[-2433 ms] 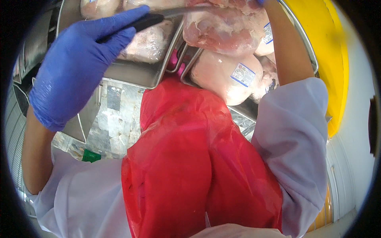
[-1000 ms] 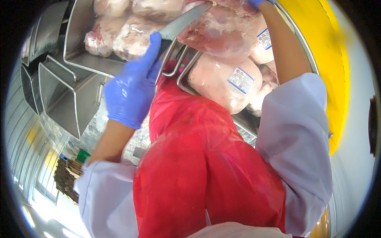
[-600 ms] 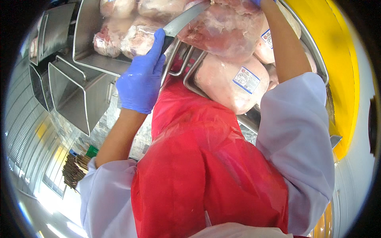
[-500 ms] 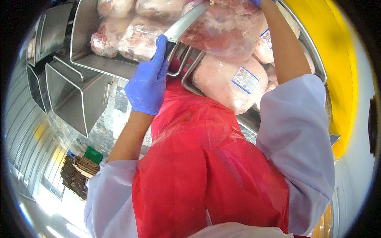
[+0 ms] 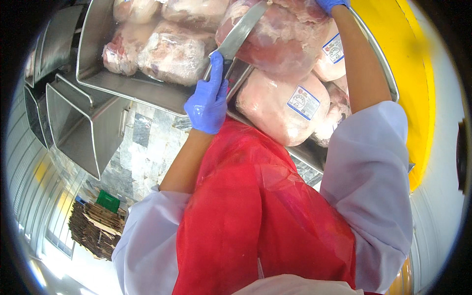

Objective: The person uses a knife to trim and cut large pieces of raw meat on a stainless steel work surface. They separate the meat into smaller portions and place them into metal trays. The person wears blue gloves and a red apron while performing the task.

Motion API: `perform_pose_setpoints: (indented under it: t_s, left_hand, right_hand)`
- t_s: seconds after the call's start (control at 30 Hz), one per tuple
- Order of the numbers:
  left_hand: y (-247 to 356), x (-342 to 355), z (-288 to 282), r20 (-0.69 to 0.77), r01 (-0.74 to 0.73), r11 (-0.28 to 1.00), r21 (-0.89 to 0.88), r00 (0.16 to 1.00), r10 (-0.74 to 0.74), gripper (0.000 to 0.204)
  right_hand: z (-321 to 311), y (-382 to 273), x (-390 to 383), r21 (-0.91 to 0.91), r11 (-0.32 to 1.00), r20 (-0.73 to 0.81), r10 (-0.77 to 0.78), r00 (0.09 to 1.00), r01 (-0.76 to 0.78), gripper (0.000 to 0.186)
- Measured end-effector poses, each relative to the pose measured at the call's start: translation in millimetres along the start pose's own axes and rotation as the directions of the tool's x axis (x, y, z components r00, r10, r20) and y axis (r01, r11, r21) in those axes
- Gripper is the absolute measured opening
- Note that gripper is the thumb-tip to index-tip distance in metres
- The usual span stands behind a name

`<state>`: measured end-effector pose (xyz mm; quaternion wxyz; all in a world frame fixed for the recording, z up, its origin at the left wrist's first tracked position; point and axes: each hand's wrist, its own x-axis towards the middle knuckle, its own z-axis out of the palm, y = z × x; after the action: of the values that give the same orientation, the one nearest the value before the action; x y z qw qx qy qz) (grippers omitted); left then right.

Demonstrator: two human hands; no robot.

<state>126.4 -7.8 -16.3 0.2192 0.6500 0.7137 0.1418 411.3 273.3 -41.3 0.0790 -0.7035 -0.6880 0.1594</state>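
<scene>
The left hand (image 5: 209, 101), in a blue glove, was wrapped tight around the dark handle of a broad knife (image 5: 239, 33), whose flat steel blade ran up and to the right until it lay against the big wrapped cut of meat (image 5: 280, 42) at the far middle of the scene. The right hand (image 5: 330, 4), also blue-gloved, reached to the far edge with only a sliver of it in view, so whether it was closed on the meat or just pressed to it could not be told. That cut sat on top of other wrapped pieces in the right-hand steel tray (image 5: 383, 73), just above a paler labelled pack (image 5: 282, 110); more frosted packs (image 5: 174, 51) lay in the left steel tray (image 5: 98, 73). The top cut looked heavy, stiff and probably frozen or well chilled, with a clear film that would likely be slick under a glove and easy to nick. It would best be held with a flat palm on its upper far side, well away from the blade's line, or lifted with both hands from beneath. The knife looked rigid and sharp, and was safest taken by the handle alone. A red plastic apron (image 5: 255, 211) and white sleeves (image 5: 368, 187) filled the near part of the view, with stacked cardboard (image 5: 96, 228) on the floor to the near left.
</scene>
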Motion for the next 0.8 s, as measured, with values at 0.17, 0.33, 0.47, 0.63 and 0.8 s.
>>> perform_pose_setpoints:
  t_s: [0.17,0.33,0.47,0.63,0.8]
  left_hand:
    - [-13,3,21,-0.101,-0.103,0.993,0.051,0.989,0.108,0.071]
    - [15,11,-47,0.064,-0.112,0.994,0.004,0.992,0.112,0.062]
    - [21,35,-138,0.141,-0.204,0.975,0.085,0.971,0.191,0.053]
    - [-2,75,-181,0.177,-0.362,0.902,0.236,0.928,0.327,0.047]
    - [6,111,-185,0.139,-0.467,0.837,0.284,0.884,0.446,0.041]
  right_hand:
    - [8,24,10,-0.215,0.967,-0.008,-0.139,0.990,0.134,0.066]
    - [16,58,26,-0.341,0.855,-0.009,-0.419,0.908,0.392,0.042]
    - [9,17,17,0.015,1.000,0.069,-0.009,0.998,0.008,0.040]
    - [16,43,25,-0.049,0.945,-0.023,-0.325,0.946,0.323,0.043]
    - [18,66,36,-0.016,0.943,0.004,-0.332,0.943,0.332,0.047]
